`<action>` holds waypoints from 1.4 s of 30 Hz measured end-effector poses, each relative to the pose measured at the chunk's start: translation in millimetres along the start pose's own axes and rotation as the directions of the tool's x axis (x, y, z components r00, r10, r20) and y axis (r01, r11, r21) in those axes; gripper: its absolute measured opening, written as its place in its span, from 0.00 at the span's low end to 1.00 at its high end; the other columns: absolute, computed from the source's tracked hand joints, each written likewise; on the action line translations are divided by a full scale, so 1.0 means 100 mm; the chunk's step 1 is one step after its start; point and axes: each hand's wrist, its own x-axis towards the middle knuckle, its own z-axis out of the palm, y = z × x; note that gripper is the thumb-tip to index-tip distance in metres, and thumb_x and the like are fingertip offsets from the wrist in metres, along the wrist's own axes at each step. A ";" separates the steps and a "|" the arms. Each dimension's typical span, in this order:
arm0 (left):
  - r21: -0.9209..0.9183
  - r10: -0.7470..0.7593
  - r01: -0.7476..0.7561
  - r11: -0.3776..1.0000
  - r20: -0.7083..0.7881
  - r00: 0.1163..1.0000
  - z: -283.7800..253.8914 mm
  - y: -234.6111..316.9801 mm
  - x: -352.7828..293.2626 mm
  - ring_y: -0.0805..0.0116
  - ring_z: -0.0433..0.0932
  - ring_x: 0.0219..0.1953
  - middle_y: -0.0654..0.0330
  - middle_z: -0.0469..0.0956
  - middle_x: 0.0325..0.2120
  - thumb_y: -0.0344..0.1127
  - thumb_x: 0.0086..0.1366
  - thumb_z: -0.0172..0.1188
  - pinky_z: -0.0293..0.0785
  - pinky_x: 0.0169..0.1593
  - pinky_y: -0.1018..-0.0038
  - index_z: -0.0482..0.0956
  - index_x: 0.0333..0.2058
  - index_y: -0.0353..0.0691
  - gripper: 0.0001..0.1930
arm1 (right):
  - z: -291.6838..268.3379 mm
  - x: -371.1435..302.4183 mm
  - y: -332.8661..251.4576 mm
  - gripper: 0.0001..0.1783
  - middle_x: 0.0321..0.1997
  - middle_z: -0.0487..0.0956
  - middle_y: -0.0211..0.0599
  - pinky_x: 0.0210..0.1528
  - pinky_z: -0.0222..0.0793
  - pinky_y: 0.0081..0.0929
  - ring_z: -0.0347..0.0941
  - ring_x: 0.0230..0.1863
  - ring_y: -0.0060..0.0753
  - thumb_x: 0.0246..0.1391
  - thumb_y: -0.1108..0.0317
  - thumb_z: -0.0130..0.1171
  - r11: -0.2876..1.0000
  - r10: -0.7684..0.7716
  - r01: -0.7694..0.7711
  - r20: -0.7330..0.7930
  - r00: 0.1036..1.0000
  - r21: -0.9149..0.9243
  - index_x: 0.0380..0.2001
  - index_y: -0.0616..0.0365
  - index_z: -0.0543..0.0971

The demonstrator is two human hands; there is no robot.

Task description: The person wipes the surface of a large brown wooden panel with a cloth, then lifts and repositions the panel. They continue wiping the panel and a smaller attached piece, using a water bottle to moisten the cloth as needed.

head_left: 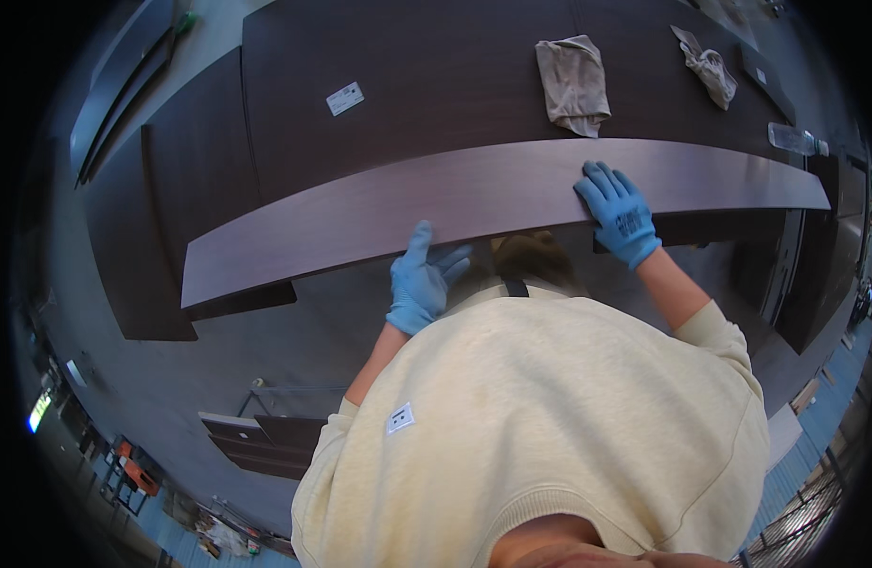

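Note:
A long, narrow dark-brown board (pixel 379 213) with a sheen lies across in front of my body, on top of larger dark panels. My right hand (pixel 621 213), in a blue glove, rests on the board's near part, right of its middle, with its fingers stretched out flat. At the board's near edge, left of the middle, is my left hand (pixel 422 284), also gloved in blue. Its fingers are spread apart, one pointing up against the edge. Neither hand is wrapped round anything. The board's underside is mostly hidden.
Large dark panels (pixel 408 95) spread beyond the board. On them lie a white label (pixel 344 98), a beige cloth (pixel 574 83) and a second crumpled cloth (pixel 709 71). A clear plastic bottle (pixel 792 138) lies at the right. More panels (pixel 266 437) are stacked low at the left.

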 end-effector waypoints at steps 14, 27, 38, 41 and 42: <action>0.408 0.425 -0.291 -0.865 0.905 0.005 1.13 1.00 0.27 0.58 0.84 0.32 0.57 0.86 0.30 0.47 0.62 0.80 0.80 0.40 0.63 0.87 0.41 0.40 0.18 | -0.72 0.74 1.20 0.27 0.43 0.88 0.41 0.52 0.81 0.48 0.86 0.48 0.50 0.56 0.36 0.72 0.990 0.139 -0.136 0.108 0.984 -0.035 0.43 0.48 0.84; 0.290 0.307 -0.337 -0.896 0.952 0.003 1.07 1.35 0.94 0.60 0.81 0.25 0.64 0.80 0.23 0.64 0.57 0.79 0.78 0.33 0.65 0.85 0.33 0.46 0.26 | -0.58 -0.02 2.65 0.40 0.32 0.86 0.43 0.42 0.80 0.50 0.85 0.38 0.54 0.54 0.20 0.62 0.949 0.277 -0.299 -0.186 0.943 -0.101 0.32 0.51 0.85; 0.375 0.345 -0.353 -0.857 0.927 0.147 1.10 1.48 0.61 0.58 0.77 0.22 0.63 0.75 0.19 0.70 0.58 0.75 0.74 0.30 0.62 0.84 0.30 0.46 0.29 | -0.69 -0.06 2.78 0.43 0.26 0.85 0.38 0.37 0.80 0.48 0.85 0.31 0.51 0.55 0.15 0.55 0.978 0.191 -0.198 -0.097 0.977 -0.061 0.28 0.49 0.86; 0.404 0.327 -0.425 -0.810 0.913 0.243 1.09 1.59 0.27 0.53 0.75 0.22 0.58 0.75 0.19 0.68 0.59 0.74 0.70 0.29 0.60 0.83 0.29 0.43 0.30 | -0.72 -0.21 2.69 0.43 0.25 0.84 0.40 0.35 0.79 0.48 0.84 0.31 0.53 0.57 0.16 0.54 0.983 0.179 -0.181 -0.078 0.981 -0.017 0.28 0.49 0.85; 0.422 0.331 -0.432 -0.797 0.903 0.274 1.07 1.61 0.13 0.53 0.75 0.22 0.57 0.75 0.19 0.68 0.60 0.74 0.70 0.29 0.60 0.83 0.29 0.42 0.30 | -0.74 -0.26 2.62 0.43 0.25 0.84 0.41 0.35 0.78 0.48 0.84 0.31 0.53 0.57 0.16 0.54 0.986 0.167 -0.167 -0.077 0.983 -0.002 0.27 0.49 0.85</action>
